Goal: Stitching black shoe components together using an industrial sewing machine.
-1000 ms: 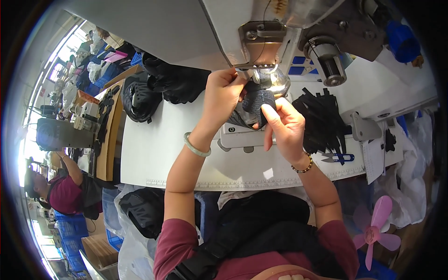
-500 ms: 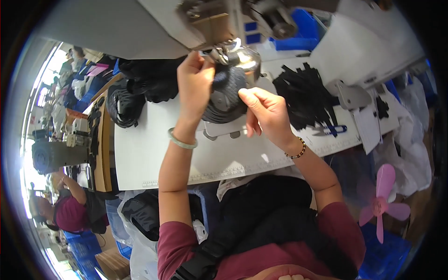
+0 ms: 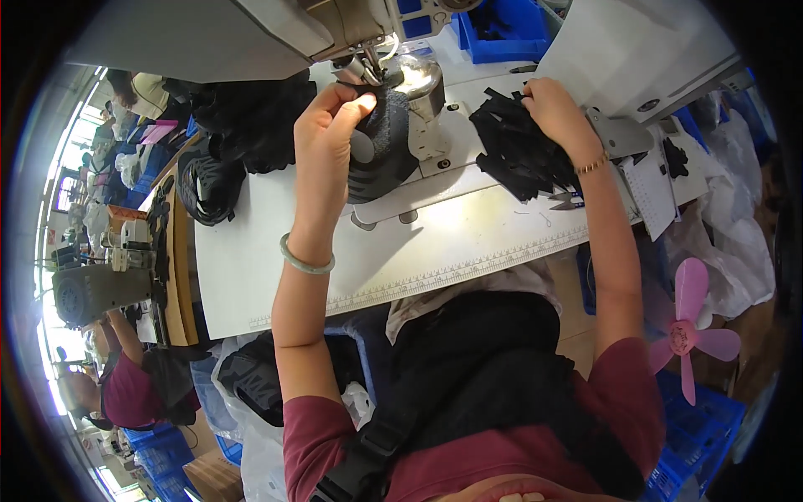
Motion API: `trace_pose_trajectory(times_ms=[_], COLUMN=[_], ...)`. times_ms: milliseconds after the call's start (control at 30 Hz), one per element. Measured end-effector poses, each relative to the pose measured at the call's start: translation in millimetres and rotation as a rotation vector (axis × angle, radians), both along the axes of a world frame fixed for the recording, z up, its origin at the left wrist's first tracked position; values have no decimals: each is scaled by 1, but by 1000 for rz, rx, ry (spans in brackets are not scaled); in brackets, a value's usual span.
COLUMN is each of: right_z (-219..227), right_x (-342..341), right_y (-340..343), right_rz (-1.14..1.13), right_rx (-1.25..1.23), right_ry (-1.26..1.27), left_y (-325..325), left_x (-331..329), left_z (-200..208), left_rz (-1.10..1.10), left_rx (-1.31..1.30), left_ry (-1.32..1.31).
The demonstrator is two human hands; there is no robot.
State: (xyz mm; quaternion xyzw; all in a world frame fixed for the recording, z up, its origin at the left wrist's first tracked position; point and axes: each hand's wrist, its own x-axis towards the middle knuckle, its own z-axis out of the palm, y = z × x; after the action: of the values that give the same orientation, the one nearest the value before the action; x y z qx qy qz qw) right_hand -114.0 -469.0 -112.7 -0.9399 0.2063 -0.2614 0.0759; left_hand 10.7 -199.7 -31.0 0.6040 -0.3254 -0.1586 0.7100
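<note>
My left hand [image 3: 324, 138] pinches the edge of a dark grey knit shoe upper [image 3: 389, 142] between thumb and fingers. The upper sits under the needle area of a sewing machine [image 3: 358, 67], against its rounded metal post. Farther right, my right hand [image 3: 556, 113] is at the far end of a pile of black fabric strips [image 3: 514, 151]. Its fingers are bent down onto the strip ends, and the fingertips are partly hidden. A small pair of thread snips [image 3: 567, 201] lies at the near side of the pile, partly behind my right forearm.
Black pieces [image 3: 251, 125] are heaped left of the machine, beside a bundle of dark uppers [image 3: 209, 184]. A blue bin [image 3: 502, 38] stands at the back. A pink fan [image 3: 684, 336] is at lower right. Another person [image 3: 134, 376] works at far left.
My right hand has left the shoe upper and moved right and away to the black strips. My left hand still grips the upper at the machine. The view has shifted slightly.
</note>
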Motion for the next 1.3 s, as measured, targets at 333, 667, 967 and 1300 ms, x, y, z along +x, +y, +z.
trace_pose_trajectory(times_ms=[333, 667, 967, 1300], right_z=[-19, 42, 56, 40], right_x=[19, -41, -62, -54], right_y=[-18, 72, 112, 134], right_rz=[30, 473, 585, 630], right_rx=[137, 1620, 1544, 1329], right_ry=[58, -249, -293, -472], left_y=[7, 3, -18, -13], left_x=[-15, -54, -62, -75], left_z=[-21, -45, -31, -36], left_rz=[415, 217, 126, -47], left_rx=[203, -49, -30, -22], left_ry=[-684, -1372, -1138, -410])
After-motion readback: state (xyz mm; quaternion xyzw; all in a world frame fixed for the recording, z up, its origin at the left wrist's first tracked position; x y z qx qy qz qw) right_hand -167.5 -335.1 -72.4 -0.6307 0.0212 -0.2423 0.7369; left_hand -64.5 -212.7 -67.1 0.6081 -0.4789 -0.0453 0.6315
